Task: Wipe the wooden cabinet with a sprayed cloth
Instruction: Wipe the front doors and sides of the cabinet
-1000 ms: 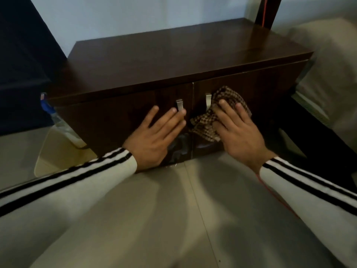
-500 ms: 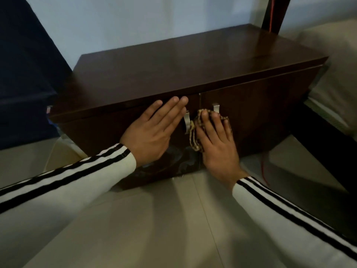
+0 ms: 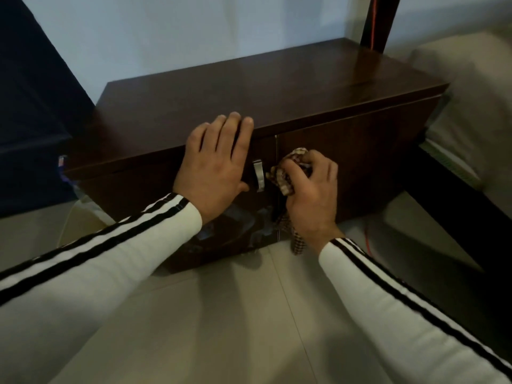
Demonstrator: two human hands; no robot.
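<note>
A low dark wooden cabinet (image 3: 277, 87) with two front doors stands on the floor against the wall. My left hand (image 3: 216, 164) lies flat on the left door, fingers straight, their tips reaching the top edge. A metal handle (image 3: 258, 176) shows just right of it. My right hand (image 3: 310, 195) grips a brown checked cloth (image 3: 285, 178), bunched against the right door near the seam; a tail of the cloth hangs below my wrist. The right door's handle is hidden behind the cloth and hand.
A beige cushion or mattress (image 3: 476, 79) lies on a dark frame (image 3: 454, 195) to the right of the cabinet. A dark post with a red cord (image 3: 374, 20) rises behind it. Dark furniture (image 3: 30, 112) stands on the left. Pale floor tiles (image 3: 249, 328) spread in front.
My left hand slid up the left door until its fingertips reached the top edge. My right hand went from flat to curled, bunching the cloth beside the door seam.
</note>
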